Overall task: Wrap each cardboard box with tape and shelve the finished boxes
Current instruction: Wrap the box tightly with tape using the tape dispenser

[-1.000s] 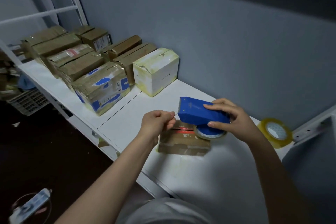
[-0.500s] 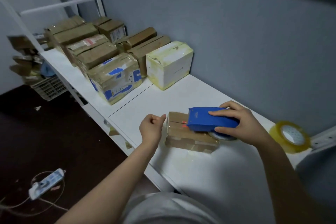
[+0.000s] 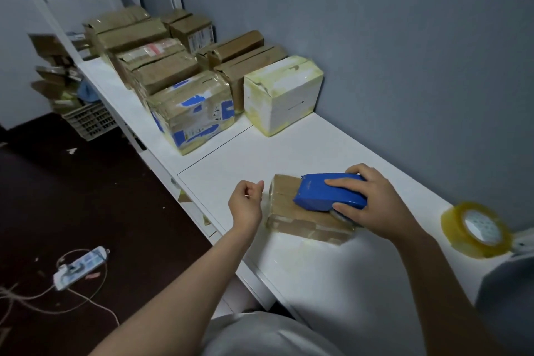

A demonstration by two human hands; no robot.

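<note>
Cardboard box (image 3: 291,212), small and flat, lies on the white shelf (image 3: 332,263) between the two hands, its sides already banded with clear tape. Resting on its top is a blue tape dispenser (image 3: 320,192), and the right hand (image 3: 372,205) is closed around the dispenser's rear, fingers over the top and thumb under its lower edge by the tape roll. The left hand (image 3: 247,204) sits just beside the box's left end, curled into a loose fist with thumb and forefinger pinched together; whether it grips a strip of tape cannot be told. Beyond the right hand, farther to the right on the shelf, stands a spare roll of yellowish tape (image 3: 476,230), tilted on its edge. Well past the left hand, toward the far end of the shelf, a group of taped boxes (image 3: 179,75) sits packed together, the nearest being a white box (image 3: 281,94) against the wall.
</note>
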